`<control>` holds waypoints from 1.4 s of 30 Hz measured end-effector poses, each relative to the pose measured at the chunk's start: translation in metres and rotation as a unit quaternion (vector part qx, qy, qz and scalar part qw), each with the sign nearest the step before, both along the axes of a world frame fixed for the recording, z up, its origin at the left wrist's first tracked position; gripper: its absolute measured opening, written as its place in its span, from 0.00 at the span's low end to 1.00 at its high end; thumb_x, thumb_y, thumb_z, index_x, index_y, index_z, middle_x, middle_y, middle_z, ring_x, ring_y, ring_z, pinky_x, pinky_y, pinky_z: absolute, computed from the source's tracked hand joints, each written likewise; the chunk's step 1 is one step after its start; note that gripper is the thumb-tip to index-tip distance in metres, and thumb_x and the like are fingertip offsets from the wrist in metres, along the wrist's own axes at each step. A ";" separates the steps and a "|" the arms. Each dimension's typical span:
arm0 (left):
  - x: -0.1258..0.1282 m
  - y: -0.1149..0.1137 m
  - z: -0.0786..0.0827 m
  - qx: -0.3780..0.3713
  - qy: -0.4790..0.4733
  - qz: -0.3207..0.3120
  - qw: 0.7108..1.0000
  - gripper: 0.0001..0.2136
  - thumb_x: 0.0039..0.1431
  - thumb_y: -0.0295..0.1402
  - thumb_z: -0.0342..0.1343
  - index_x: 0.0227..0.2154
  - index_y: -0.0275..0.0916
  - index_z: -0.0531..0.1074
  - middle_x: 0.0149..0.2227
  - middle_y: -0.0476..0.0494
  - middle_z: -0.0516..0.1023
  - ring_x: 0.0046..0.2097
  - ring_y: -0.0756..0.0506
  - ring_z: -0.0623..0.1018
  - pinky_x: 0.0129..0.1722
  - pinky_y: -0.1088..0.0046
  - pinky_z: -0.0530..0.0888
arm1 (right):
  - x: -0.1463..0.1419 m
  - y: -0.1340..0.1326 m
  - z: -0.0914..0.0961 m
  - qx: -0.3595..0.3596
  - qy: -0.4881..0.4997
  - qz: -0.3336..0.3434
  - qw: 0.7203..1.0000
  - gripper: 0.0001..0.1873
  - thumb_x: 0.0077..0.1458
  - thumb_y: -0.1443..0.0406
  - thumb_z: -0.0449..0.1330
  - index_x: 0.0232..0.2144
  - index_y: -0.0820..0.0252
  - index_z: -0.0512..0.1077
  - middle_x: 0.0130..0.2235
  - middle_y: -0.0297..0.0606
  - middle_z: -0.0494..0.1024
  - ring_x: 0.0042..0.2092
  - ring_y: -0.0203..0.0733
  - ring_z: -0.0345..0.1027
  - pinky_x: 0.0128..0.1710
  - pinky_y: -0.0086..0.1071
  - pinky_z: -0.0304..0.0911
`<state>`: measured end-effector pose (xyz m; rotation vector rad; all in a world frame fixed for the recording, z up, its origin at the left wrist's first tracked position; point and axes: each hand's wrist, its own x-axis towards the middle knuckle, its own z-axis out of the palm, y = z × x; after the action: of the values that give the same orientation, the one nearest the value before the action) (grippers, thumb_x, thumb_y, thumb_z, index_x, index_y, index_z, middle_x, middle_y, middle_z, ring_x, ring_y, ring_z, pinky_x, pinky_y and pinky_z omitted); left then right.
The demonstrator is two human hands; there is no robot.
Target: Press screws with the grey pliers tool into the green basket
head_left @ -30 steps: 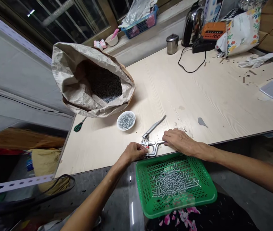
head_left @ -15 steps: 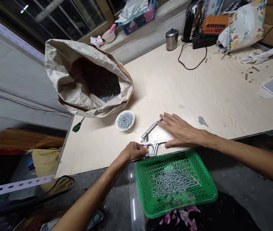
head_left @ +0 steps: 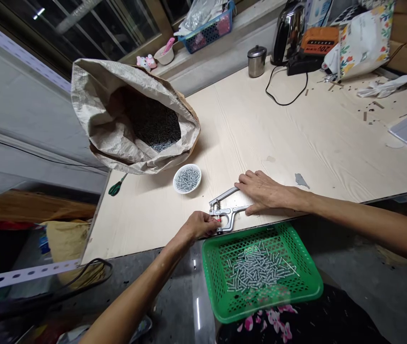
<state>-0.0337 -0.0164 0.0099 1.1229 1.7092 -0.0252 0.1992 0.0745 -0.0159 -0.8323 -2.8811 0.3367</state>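
Observation:
A pair of silver snap fastener pliers [head_left: 228, 213] lies at the table's front edge, its jaw to the left and its handles to the right. My right hand [head_left: 264, 191] is closed round the handle ends, fingers over the upper handle and thumb by the lower. My left hand [head_left: 201, 224] pinches at the jaw beside a small red part; whatever sits between its fingertips is hidden. Just beyond is a white bowl [head_left: 187, 178] full of small metal springs. Below the table edge, a green basket [head_left: 221, 306] holds a heap of spring-like metal pieces.
A large woven sack [head_left: 99, 119] with a dark mass of small metal pieces stands open at the back left. Green-handled scissors [head_left: 115, 188] lie at the left edge. A metal canister [head_left: 257, 62], a kettle [head_left: 288, 33] and a black cord [head_left: 278, 100] are at the back.
My right hand has squeezed the pliers: the upper handle has come down toward the lower one and the fingers have curled in. My left hand stays at the jaw.

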 end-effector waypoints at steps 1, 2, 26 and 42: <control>0.004 -0.003 0.003 0.030 0.049 -0.020 0.998 0.16 0.48 0.44 0.58 0.17 0.36 0.67 0.17 0.50 0.68 0.22 0.51 0.67 0.25 0.73 0.63 | 0.001 -0.002 -0.001 -0.002 0.007 0.001 1.000 0.25 0.44 0.50 0.67 0.38 0.60 0.68 0.42 0.43 0.69 0.43 0.49 0.59 0.39 0.38 0.55; 0.008 -0.006 0.006 0.082 0.107 -0.042 0.990 0.15 0.50 0.43 0.58 0.19 0.36 0.69 0.20 0.48 0.70 0.25 0.49 0.70 0.27 0.72 0.65 | 0.001 -0.004 -0.001 -0.003 0.014 0.001 1.000 0.24 0.45 0.51 0.67 0.37 0.60 0.68 0.42 0.43 0.69 0.43 0.48 0.59 0.38 0.38 0.55; 0.059 0.026 -0.014 0.385 0.205 -0.362 0.824 0.15 0.66 0.40 0.45 0.36 0.35 0.72 0.37 0.41 0.74 0.41 0.43 0.69 0.41 0.66 0.67 | 0.001 -0.027 -0.008 -0.029 -0.002 -0.049 0.998 0.07 0.60 0.68 0.54 0.30 0.60 0.69 0.34 0.42 0.72 0.37 0.43 0.63 0.35 0.34 0.61; 0.051 0.011 -0.001 0.441 0.204 -0.268 0.832 0.23 0.58 0.43 0.55 0.54 0.39 0.64 0.53 0.37 0.70 0.52 0.40 0.69 0.50 0.61 0.68 | 0.013 -0.031 0.000 0.000 0.043 -0.045 0.998 0.26 0.50 0.60 0.64 0.50 0.64 0.66 0.51 0.52 0.68 0.52 0.54 0.59 0.47 0.46 0.61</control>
<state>0.0178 -0.0058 0.0089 2.4209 1.7340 0.2120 0.2125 0.0433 -0.0158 -0.9195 -2.7544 0.3528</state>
